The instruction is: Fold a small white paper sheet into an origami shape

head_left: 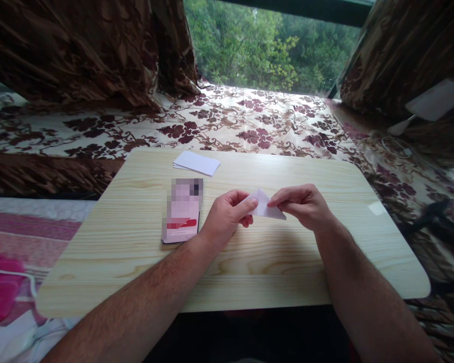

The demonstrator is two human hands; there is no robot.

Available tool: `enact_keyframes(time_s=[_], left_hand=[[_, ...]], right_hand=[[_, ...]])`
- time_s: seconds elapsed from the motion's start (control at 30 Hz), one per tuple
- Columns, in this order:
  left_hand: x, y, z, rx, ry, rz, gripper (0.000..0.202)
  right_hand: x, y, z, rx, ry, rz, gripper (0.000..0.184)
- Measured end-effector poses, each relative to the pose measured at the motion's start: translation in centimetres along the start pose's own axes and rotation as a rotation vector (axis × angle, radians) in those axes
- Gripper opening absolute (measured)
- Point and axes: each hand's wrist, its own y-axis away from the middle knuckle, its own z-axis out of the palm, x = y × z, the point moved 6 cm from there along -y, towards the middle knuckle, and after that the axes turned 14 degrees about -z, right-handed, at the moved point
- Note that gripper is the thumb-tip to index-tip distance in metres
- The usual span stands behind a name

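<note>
Between my two hands is a small piece of white folded paper (264, 205), triangular in outline, held just above the table. My left hand (232, 209) pinches its left corner, thumb on top and fingers beneath. At its right side, the thumb and index finger of my right hand (300, 204) are pressed together on the paper's edge. To the left of my left hand lies a phone (181, 212) with a lit pinkish screen, partly blurred out. Behind the phone rests a small stack of white paper sheets (197, 163).
The light wood-grain table (272, 257) has rounded corners. Beyond it a floral-patterned cover (257, 121) runs to the window. Brown curtains (109, 50) hang at both sides. A pink item (2, 290) and a white cable lie at lower left.
</note>
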Motion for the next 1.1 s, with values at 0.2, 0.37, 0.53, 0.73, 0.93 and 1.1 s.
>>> enact_keyframes(time_s=[0.2, 0.37, 0.53, 0.73, 0.93, 1.1], left_hand=[[1.1, 0.0, -1.3, 0.124, 0.154, 0.129, 0.027], [0.9, 0.1, -0.7, 0.077, -0.059, 0.113, 0.026], [1.0, 0.7, 0.3, 0.038, -0.252, 0.156, 0.023], [0.9, 0.7, 0.5, -0.005, -0.153, 0.158, 0.022], [0.7, 0.7, 0.2, 0.084, -0.235, 0.160, 0.018], [0.8, 0.9, 0.6, 0.050, -0.280, 0.149, 0.017]], right_hand=[[-0.1, 0.0, 0.7, -0.042, -0.072, 0.024, 0.021], [0.1, -0.2, 0.8, 0.026, -0.106, 0.024, 0.039], [1.3, -0.1, 1.8, -0.026, -0.064, 0.096, 0.019], [1.5, -0.2, 1.4, 0.122, -0.015, 0.104, 0.016], [1.1, -0.3, 2.0, 0.071, -0.085, 0.049, 0.013], [1.3, -0.4, 2.1, 0.082, -0.094, 0.030, 0.012]])
